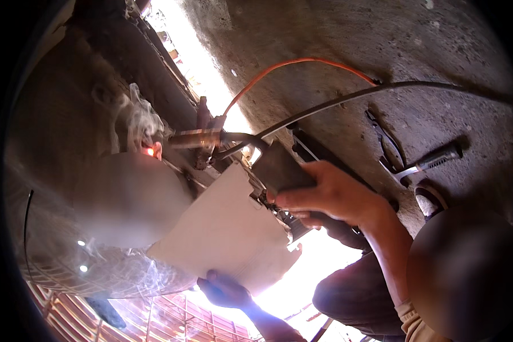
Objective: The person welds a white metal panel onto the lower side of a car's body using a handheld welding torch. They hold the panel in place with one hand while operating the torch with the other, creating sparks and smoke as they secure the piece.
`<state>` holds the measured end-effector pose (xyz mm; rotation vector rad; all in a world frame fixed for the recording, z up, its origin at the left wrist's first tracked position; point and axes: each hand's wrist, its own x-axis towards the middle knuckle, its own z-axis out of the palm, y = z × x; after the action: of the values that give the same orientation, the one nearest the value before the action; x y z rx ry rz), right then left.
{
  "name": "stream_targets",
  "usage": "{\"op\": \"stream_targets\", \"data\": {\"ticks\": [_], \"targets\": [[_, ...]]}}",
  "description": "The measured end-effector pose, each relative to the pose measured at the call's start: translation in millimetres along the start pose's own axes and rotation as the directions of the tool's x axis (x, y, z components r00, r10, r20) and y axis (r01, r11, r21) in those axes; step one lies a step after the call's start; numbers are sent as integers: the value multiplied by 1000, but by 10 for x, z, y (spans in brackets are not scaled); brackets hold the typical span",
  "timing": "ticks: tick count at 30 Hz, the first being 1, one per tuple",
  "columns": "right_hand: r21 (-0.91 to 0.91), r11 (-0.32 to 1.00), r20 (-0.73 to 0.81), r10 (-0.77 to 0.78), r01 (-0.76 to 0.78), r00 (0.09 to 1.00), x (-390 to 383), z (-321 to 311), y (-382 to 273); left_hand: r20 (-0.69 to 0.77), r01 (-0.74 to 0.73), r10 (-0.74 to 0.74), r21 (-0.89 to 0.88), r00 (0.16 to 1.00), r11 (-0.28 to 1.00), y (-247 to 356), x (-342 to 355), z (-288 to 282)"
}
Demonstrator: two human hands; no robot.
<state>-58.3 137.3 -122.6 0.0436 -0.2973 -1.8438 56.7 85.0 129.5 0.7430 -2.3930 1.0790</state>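
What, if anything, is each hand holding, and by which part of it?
The right hand holds the tool by its dark handle; the left hand holds the pale sheet by its lower edge.

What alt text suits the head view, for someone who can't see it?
The right hand grips a black-handled welding torch near a glowing, smoking spot; the left hand holds a pale sheet. Pliers and a hammer lie on the ground.

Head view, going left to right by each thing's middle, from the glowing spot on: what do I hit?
Glowing spot → pale sheet → dark handle → right hand → pliers → hammer. Left hand skipped: overlaps the sheet.
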Motion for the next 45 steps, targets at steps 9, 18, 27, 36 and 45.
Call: {"op": "stream_targets", "data": {"ticks": [9, 18, 27, 36, 45], "targets": [[-46, 995, -21, 86, -87, 996, 88, 36, -129, -173, 161, -206, -243, 963, 957, -16, 28, 8], [-56, 992, -7, 109, -109, 994, 23, -10, -144, -129, 190, -210, -147, 969, 971, -21, -23, -115], [-78, 994, 34, 82, -80, 996, 68, 77, -179, -171, 185, -215, -177, 961, 967, 92, 20, -106], [-58, 995, -13, 79, -80, 997, 10, 100, -141, -238, 222, -273, -219, 932, 950, 222, 53, -98], [-78, 995, -56, 53, -57, 997, -40, 117, -213, -233, 240, -295, -238, 927, 941, 268, 79, -89]]}}
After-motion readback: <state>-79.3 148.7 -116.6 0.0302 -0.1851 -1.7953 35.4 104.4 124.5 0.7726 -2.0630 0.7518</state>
